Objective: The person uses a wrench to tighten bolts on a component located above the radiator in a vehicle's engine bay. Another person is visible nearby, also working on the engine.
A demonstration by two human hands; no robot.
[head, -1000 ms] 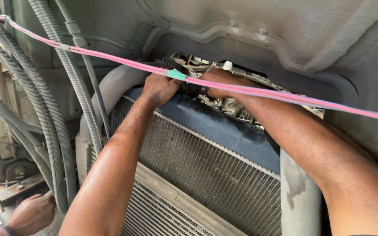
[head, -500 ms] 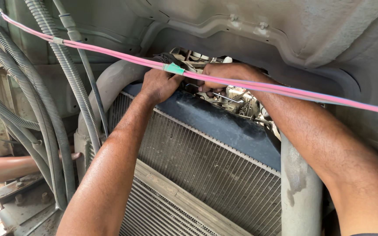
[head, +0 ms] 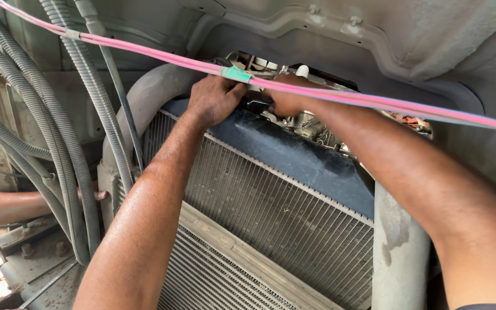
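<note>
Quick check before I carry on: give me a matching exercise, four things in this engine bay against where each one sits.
Things:
1. pink cable
2. ribbed hoses
3. radiator
4. left hand

Places:
A. hanging at the far left
B. on the radiator's dark top edge
C. stretched across above both hands
D. below the hands, finned face toward the camera

Pairs: 1-C, 2-A, 3-D, 4-B

Pink cable (head: 144, 50) bound with green tape (head: 236, 74); dark blue tank (head: 294, 155) tops the grey, finely ribbed radiator core (head: 259, 212); grey corrugated hoses (head: 58, 132); rusty brown pipe (head: 7, 206); pale grey body panel (head: 409, 40)
</note>
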